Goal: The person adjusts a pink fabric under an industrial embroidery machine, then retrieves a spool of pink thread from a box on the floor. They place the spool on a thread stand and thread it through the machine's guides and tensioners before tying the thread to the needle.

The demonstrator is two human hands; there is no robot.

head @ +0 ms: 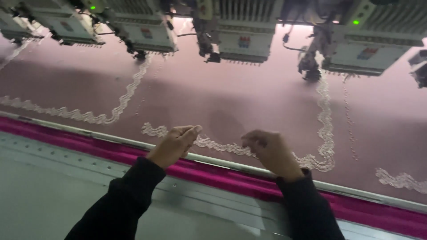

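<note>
My left hand (174, 144) and my right hand (270, 150) hover side by side over the near edge of a stretched mauve-pink fabric (231, 100). Both are curled with thumb against fingers, as if pinching something very thin; no thread between them is clear enough to tell. Both arms wear black sleeves. White scalloped embroidery (222, 146) runs across the fabric just beyond my hands and climbs toward the machine heads.
A row of white embroidery machine heads (242, 38) with needles hangs over the fabric's far side. A pale metal rail (89, 133) and a bright magenta strip (213, 175) border the fabric. A grey-green machine table (53, 186) lies nearest me.
</note>
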